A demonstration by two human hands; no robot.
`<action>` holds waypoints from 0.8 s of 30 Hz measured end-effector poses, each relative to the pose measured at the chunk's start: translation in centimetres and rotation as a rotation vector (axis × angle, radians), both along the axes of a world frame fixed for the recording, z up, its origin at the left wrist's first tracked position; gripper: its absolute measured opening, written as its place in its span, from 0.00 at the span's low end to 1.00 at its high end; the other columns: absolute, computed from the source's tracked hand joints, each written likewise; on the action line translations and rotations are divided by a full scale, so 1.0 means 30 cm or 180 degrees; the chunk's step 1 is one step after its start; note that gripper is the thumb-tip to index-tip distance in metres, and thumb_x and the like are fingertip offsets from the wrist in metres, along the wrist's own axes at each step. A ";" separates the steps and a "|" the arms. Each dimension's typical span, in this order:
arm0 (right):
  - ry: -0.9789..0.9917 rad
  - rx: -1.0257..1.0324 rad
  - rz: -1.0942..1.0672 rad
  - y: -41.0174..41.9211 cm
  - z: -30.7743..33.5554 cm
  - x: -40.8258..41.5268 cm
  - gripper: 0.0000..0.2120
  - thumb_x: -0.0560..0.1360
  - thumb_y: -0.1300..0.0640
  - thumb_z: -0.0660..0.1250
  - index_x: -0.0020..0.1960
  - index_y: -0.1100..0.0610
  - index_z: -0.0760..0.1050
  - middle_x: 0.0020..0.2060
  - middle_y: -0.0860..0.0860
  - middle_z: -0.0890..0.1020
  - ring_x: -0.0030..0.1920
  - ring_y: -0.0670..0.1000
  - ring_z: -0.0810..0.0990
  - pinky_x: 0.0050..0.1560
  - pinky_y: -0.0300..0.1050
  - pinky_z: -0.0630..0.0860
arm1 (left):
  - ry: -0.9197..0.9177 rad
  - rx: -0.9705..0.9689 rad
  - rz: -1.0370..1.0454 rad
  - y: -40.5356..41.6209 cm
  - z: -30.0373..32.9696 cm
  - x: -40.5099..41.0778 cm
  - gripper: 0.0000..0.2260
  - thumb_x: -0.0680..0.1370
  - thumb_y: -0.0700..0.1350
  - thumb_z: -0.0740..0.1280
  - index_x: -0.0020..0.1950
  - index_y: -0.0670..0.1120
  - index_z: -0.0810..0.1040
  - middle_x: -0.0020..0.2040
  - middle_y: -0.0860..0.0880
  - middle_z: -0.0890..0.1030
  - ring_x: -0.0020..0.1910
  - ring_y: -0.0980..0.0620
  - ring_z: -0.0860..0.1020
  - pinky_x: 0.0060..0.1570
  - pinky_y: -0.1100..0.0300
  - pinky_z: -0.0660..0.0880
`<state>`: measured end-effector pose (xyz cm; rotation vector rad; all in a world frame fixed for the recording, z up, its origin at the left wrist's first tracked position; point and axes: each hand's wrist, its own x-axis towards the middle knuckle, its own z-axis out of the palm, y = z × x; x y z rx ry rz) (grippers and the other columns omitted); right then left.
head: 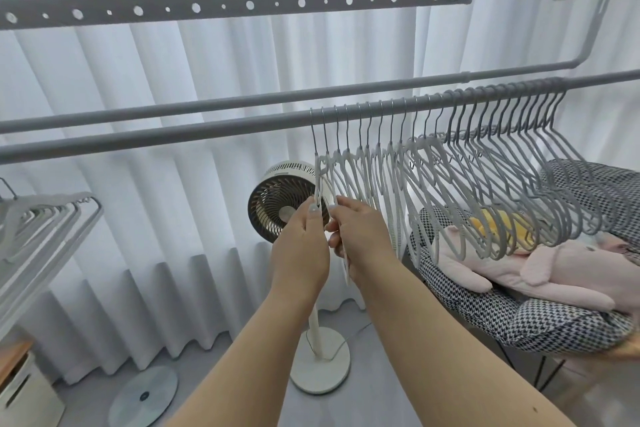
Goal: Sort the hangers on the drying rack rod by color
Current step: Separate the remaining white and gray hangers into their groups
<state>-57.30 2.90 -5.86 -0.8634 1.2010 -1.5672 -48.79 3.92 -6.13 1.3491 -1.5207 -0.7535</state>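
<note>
White pleated curtains (pixel 138 156) fill the background behind a standing fan (pixel 287 201) at centre frame. Across the middle, the drying rack rod (pixel 173 133) carries pale hangers (pixel 374 177) beside darker grey hangers (pixel 519 166) toward the right. The leftmost hanger (pixel 320 173) is pinched by the left hand (pixel 301 246) and right hand (pixel 360 239), apparently both closed on it. A pink plush toy (pixel 540 270) is seen on a houndstooth chair (pixel 519 319) at lower right.

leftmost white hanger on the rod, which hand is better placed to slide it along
Probably the left hand: it already pinches the leftmost white hanger at the row's open end. The right hand grips just beside it, nearer the packed hangers.
</note>
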 end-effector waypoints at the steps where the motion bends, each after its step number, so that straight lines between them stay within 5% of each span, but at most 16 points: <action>1: 0.0047 0.0016 -0.0012 0.004 0.001 -0.002 0.18 0.78 0.62 0.62 0.67 0.58 0.71 0.34 0.54 0.75 0.26 0.47 0.69 0.21 0.34 0.66 | 0.0007 0.0002 -0.0004 -0.002 -0.002 0.000 0.18 0.84 0.53 0.51 0.74 0.57 0.69 0.71 0.56 0.73 0.70 0.55 0.69 0.58 0.64 0.60; 5: 0.0171 0.0057 -0.0076 0.016 0.003 -0.007 0.16 0.78 0.59 0.62 0.66 0.57 0.72 0.35 0.54 0.76 0.28 0.48 0.72 0.23 0.35 0.68 | 0.0040 0.0057 0.0007 -0.004 -0.010 0.002 0.18 0.84 0.53 0.51 0.70 0.56 0.72 0.66 0.54 0.77 0.66 0.52 0.72 0.56 0.60 0.63; 10: 0.0291 0.0079 -0.0070 0.025 0.002 0.005 0.14 0.79 0.56 0.60 0.63 0.58 0.73 0.39 0.55 0.78 0.38 0.53 0.77 0.41 0.45 0.77 | 0.0051 0.0120 0.0083 0.016 0.000 0.004 0.14 0.84 0.53 0.52 0.57 0.53 0.77 0.41 0.59 0.74 0.50 0.52 0.72 0.49 0.58 0.63; 15: 0.0264 0.0172 0.0004 0.041 0.006 0.015 0.10 0.78 0.53 0.61 0.56 0.56 0.74 0.41 0.53 0.77 0.44 0.53 0.78 0.54 0.52 0.78 | -0.0077 0.0072 0.0092 0.019 -0.009 0.014 0.17 0.83 0.55 0.50 0.46 0.51 0.74 0.43 0.47 0.80 0.46 0.45 0.76 0.47 0.52 0.70; 21: 0.0460 0.0186 0.0026 0.072 0.010 0.036 0.06 0.78 0.47 0.61 0.47 0.49 0.70 0.35 0.47 0.72 0.35 0.47 0.71 0.39 0.43 0.70 | -0.0095 0.0097 0.0090 0.028 -0.024 0.030 0.20 0.83 0.58 0.49 0.43 0.50 0.75 0.40 0.48 0.80 0.45 0.44 0.79 0.49 0.50 0.74; 24: 0.0701 0.0212 0.0000 0.106 0.022 0.037 0.14 0.79 0.47 0.60 0.61 0.50 0.72 0.39 0.43 0.73 0.38 0.42 0.72 0.35 0.39 0.67 | -0.0147 0.0119 0.0067 0.032 -0.031 0.036 0.20 0.83 0.58 0.49 0.44 0.51 0.75 0.40 0.47 0.81 0.46 0.44 0.79 0.51 0.49 0.75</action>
